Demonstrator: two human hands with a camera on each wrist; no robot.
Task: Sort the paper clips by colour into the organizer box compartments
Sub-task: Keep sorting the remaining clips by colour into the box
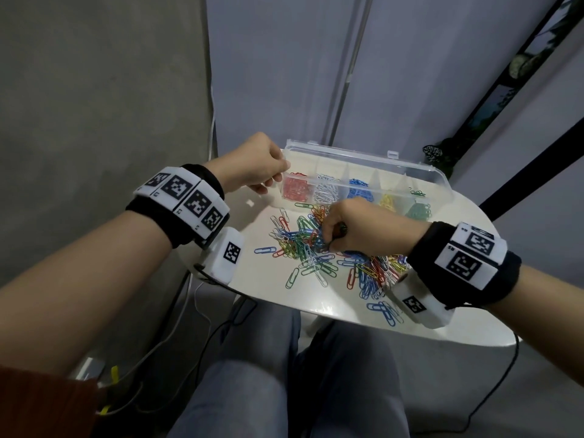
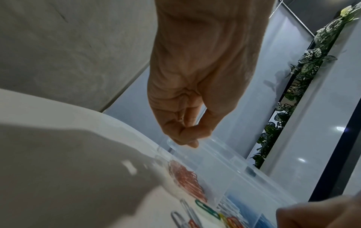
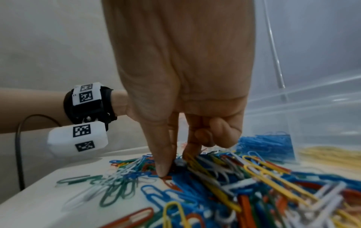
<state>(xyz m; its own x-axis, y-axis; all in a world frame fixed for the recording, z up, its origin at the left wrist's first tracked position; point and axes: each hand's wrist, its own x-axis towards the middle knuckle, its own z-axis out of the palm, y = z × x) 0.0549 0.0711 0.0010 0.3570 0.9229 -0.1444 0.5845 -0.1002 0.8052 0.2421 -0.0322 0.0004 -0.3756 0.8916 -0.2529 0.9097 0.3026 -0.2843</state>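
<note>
Head view shows your white table (image 1: 347,314) carrying the clear organizer box (image 1: 420,177) at its far edge, lid open and standing behind 5 filled compartments: red (image 1: 294,188), white (image 1: 325,191), blue (image 1: 358,191), yellow (image 1: 388,202) and green (image 1: 418,210), reading from your left. The unsorted paper clips (image 1: 319,248) lie heaped on the table between the box and you, with strays near the front edge. Your left hand (image 1: 257,162) hangs at the box's left end over the red compartment, thumb and fingertips drawn together; the left wrist view shows no clip between them, and I cannot tell whether one is hidden there. Your right hand (image 1: 354,222) is down in the middle of the heap, thumb and 1 fingertip pressed to the table around what looks like a red clip (image 3: 170,182), the other fingers curled out of the way; whether the pinch has closed is not visible. Judged step: picking 1 clip while the other hand finishes at the box. To do it well, slide the chosen clip clear of its neighbours before lifting, since these clips hook together. Check that only 1 colour comes up. Keep your wrist high enough not to sweep clips off the near edge.
</note>
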